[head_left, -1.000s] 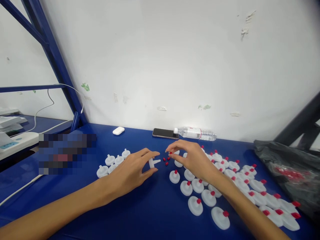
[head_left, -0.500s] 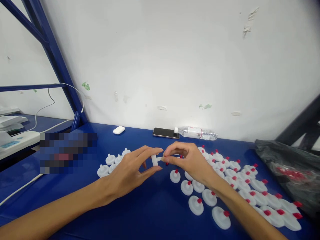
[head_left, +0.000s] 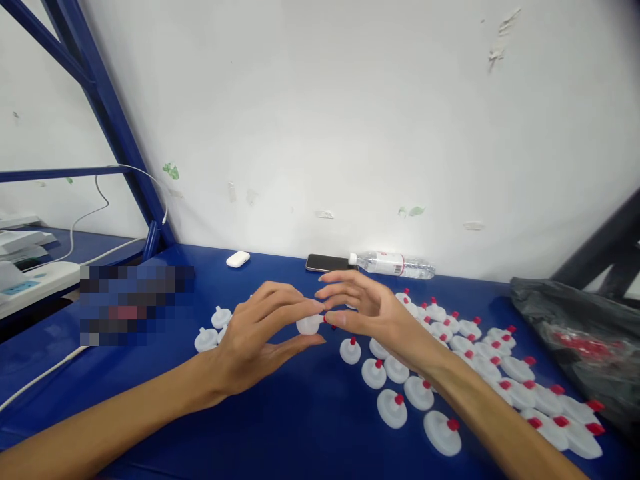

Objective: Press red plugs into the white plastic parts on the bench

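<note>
A white plastic disc with a short stem and a small red cap is between my hands, above the blue table. My left hand has its index finger over the disc and its thumb under it, holding it tilted. My right hand comes from the right with its thumb tip at the red cap. Its other fingers are stretched out and raised, apart from the thumb. The far side of the disc is hidden by my fingers.
Many red-capped white discs cover the table's right side. Several uncapped discs lie beside my left hand. Behind are a white case, a phone and a water bottle. A black bag with red pieces sits right.
The disc has turned from edge-on to a tilted view, and red now shows at its stem. My right fingers have loosened from a pinch at the stem and spread upward.
</note>
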A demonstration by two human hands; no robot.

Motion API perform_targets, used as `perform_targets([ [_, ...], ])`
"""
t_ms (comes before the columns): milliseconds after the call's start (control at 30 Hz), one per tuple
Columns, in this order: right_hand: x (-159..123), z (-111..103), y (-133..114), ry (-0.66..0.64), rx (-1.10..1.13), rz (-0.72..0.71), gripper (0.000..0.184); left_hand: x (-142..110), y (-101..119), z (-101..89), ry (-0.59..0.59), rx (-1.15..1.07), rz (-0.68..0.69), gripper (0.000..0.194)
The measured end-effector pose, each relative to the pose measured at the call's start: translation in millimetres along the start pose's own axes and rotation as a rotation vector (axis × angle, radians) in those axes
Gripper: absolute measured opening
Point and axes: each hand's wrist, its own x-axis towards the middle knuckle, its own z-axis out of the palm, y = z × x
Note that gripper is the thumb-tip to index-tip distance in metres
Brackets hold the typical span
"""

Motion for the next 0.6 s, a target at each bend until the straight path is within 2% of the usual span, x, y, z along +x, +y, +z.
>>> perform_targets([
  [133, -4.4, 8.4, 5.3, -0.209, 0.151, 0.087, 0.051, 2.0, 2.4, -1.0, 0.012, 0.072, 0.095, 0.042],
  [233, -3.6, 15.9, 13.8, -0.237, 0.195, 0.052, 0.049, 2.5, 4.6, 0.6, -0.023, 0.042, 0.118, 0.032],
  [400, 1.3, 15.8, 21.2, -0.109, 0.100, -0.019, 0.047, 5.2, 4.8, -1.3, -0.054, 0.054, 0.103, 0.033],
  [600, 3.2, -2.1, 14.0, 0.122, 0.019, -0.029, 0.033, 11.5, -11.0, -13.8, 0.061, 0.184, -0.053, 0.035],
])
